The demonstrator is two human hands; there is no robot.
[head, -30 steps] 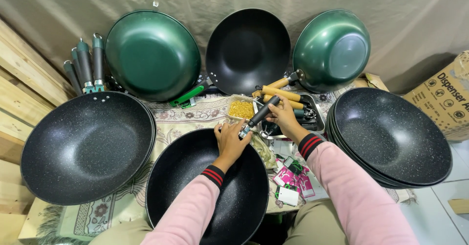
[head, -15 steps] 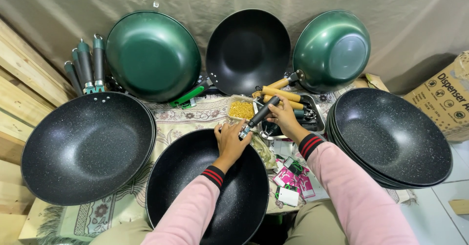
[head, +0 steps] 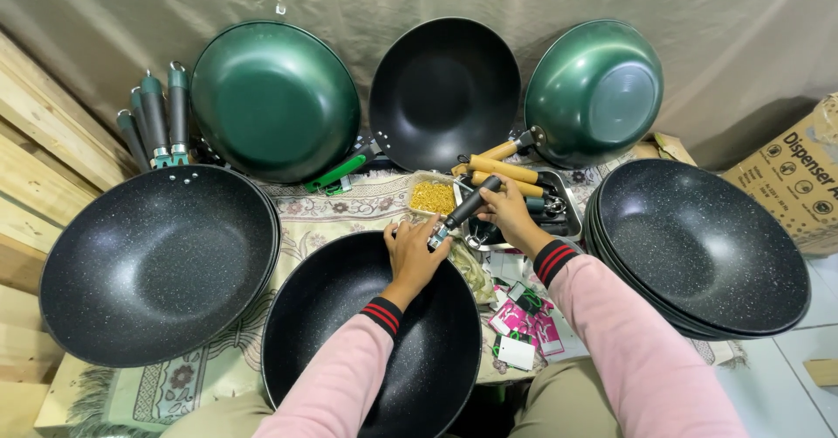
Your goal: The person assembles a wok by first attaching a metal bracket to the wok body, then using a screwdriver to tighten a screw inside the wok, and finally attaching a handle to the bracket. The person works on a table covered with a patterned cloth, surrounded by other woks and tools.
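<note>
At the near edge of the patterned floral mat point(head: 297, 228), a black speckled non-stick wok point(head: 349, 351) is propped against the lap. Its far rim is pinched by the left hand point(head: 412, 250), fingers pressed together over the rim at the handle mount. A black cylindrical handle point(head: 467, 206) is gripped by the right hand point(head: 509, 215), fingers closed around its upper end; the lower end meets the wok rim just beside the left hand. Pink and white tags point(head: 519, 324) lie right of the wok. Just beyond the hands, a metal tray point(head: 569, 220) with wooden handles point(head: 502, 169) and a small tub of brass screws point(head: 432, 196) are seen. Stacks of black woks are set at the left edge point(head: 157, 259) and the right edge point(head: 703, 246). At the far edge, two green woks point(head: 271, 97) point(head: 594, 89) and one black wok point(head: 445, 89) are leaned on the cloth backdrop point(head: 436, 1).
</note>
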